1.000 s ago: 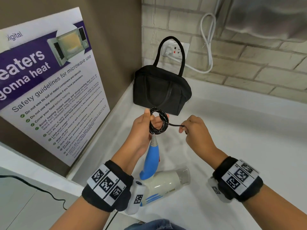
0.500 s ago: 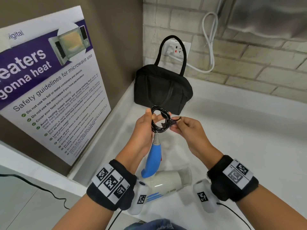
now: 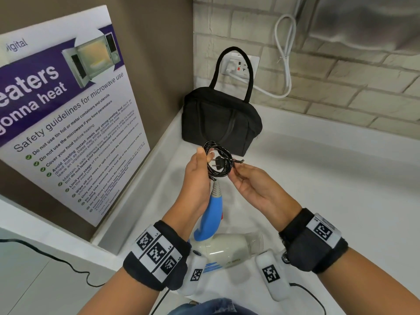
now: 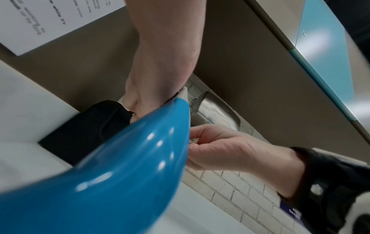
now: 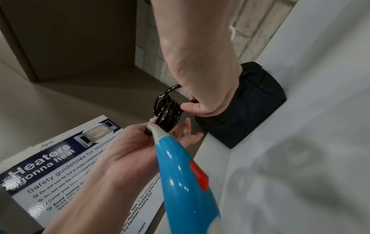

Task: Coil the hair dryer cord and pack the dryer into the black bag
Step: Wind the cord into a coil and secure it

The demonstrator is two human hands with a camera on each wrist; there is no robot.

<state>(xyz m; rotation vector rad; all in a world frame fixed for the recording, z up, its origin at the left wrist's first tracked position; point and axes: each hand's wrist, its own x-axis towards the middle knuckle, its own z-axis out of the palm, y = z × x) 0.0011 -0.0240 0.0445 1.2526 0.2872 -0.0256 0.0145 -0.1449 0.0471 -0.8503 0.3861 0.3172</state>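
The black cord point(image 3: 217, 162) is wound into a small coil above the counter, its plug point(image 3: 218, 160) lying across the middle. My left hand point(image 3: 198, 169) grips the coil's left side, thumb on top. My right hand point(image 3: 246, 178) pinches the coil's right side, where a cord end sticks out. The hair dryer point(image 3: 227, 248), white body with a blue handle point(image 3: 211, 214), hangs below the coil by its cord. In the right wrist view the coil point(image 5: 167, 114) sits above the blue handle point(image 5: 186, 182). The black bag point(image 3: 221, 119) stands shut in the corner behind.
A microwave safety poster point(image 3: 68, 119) leans on the left wall. A wall socket point(image 3: 241, 65) with a white cable point(image 3: 284, 60) sits behind the bag on the brick wall. The white counter point(image 3: 329, 189) stretches to the right. A thin black wire point(image 3: 45, 258) trails at lower left.
My right hand moved left from the stretched cord tail to the coil. The plug now lies across the coil's middle, and the tail is no longer pulled out sideways.
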